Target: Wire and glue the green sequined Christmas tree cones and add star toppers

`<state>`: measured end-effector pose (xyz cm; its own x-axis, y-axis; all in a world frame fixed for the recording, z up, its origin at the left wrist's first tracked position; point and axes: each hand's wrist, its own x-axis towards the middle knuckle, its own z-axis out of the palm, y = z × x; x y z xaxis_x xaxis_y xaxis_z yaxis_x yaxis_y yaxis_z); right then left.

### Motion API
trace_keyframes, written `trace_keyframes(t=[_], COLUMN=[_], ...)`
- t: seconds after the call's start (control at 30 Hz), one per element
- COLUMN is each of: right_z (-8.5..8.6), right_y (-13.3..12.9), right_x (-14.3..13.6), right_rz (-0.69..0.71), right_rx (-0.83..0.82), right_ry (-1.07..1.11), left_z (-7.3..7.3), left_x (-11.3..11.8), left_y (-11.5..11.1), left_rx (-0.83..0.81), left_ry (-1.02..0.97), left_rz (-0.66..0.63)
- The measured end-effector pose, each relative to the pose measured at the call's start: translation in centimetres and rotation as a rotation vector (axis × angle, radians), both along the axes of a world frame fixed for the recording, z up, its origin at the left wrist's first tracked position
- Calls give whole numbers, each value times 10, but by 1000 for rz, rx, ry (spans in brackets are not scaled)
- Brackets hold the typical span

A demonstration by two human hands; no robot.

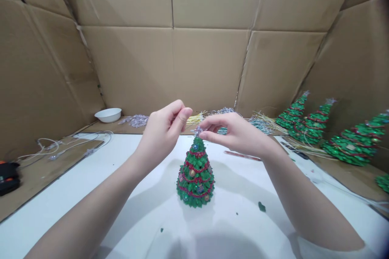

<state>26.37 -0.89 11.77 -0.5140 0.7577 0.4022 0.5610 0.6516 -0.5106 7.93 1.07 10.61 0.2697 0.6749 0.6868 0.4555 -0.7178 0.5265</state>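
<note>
A small green Christmas tree (196,172) stands upright on the white table, wound with red garland and dotted with little baubles. At its tip sits a pale, shiny star (198,130). My right hand (229,131) pinches the star from the right between thumb and fingertips. Just left of the tip and a bit higher, my left hand (167,125) is closed, thumb pressed against the curled fingers. Whether anything thin is in that pinch cannot be made out.
Finished-looking trees (316,123) stand along the right wall. A white bowl (108,115), clear glittery pieces (138,120) and wire bundles (261,123) lie at the back. White cables (48,149) run at left. A red stick-like tool (243,156) and green scraps (261,206) lie on the table.
</note>
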Motion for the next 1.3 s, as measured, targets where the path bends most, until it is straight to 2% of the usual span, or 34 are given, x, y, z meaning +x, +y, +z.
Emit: trace_keyframes(t=[0.07, 0.2, 0.4, 0.63, 0.77, 1.0, 1.2, 1.3], right_z=[0, 0, 1, 0, 0, 3, 6, 3], right_y=[0, 0, 2, 3, 3, 8, 17, 23], right_x=[1, 1, 1, 2, 4, 19, 33, 36], right_rz=[-2, -10, 6, 12, 4, 73, 168, 203], right_rx=[9, -11, -6, -4, 20, -187, -342, -396], right_ry=[-9, -14, -64, -80, -97, 10, 211, 306], left_z=[-2, -2, -1, -3, 0, 0, 4, 3], left_x=[1, 1, -1, 1, 0, 2, -2, -4], left_y=[2, 2, 5, 4, 1, 2, -2, 3], left_rx=[3, 67, 35, 81, 81, 30, 9, -66], left_ry=[-39, -165, -77, -176, -160, -386, -245, -175], left_rz=[-17, 60, 46, 81, 30, -50, -29, -63])
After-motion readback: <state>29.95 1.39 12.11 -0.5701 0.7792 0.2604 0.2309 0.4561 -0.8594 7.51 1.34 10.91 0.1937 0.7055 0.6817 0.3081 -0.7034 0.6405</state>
